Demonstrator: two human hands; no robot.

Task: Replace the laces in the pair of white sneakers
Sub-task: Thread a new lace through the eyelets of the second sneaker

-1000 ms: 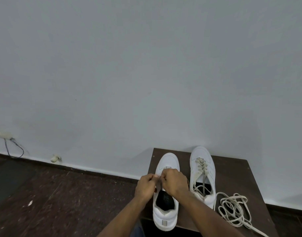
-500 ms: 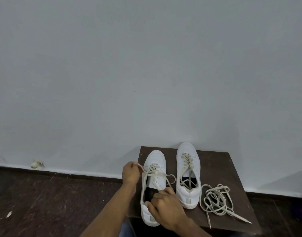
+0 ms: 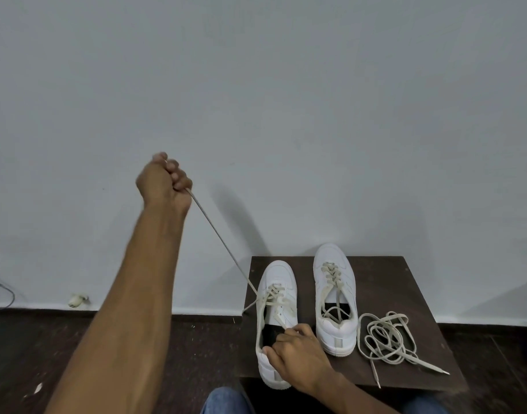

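Two white sneakers stand toe-to-wall on a small dark table (image 3: 384, 282). My left hand (image 3: 162, 182) is raised high to the left, fist shut on a cream lace (image 3: 219, 237) that runs taut down to the eyelets of the left sneaker (image 3: 275, 282). My right hand (image 3: 296, 354) grips that sneaker's heel and collar, holding it down. The right sneaker (image 3: 334, 294) is laced loosely with a cream lace, its ends tucked inside. A loose lace (image 3: 387, 339) lies coiled on the table, right of the shoes.
A pale wall rises directly behind the table. Dark wooden floor (image 3: 62, 339) spreads to the left, with a cable (image 3: 3, 291) and a small white object (image 3: 76, 299) at the skirting. My blue-jeaned knees (image 3: 226, 401) sit under the table's near edge.
My left hand has risen from beside the sneaker's eyelets up and left, drawing the lace out taut. My right hand moved from the eyelets to the sneaker's heel.
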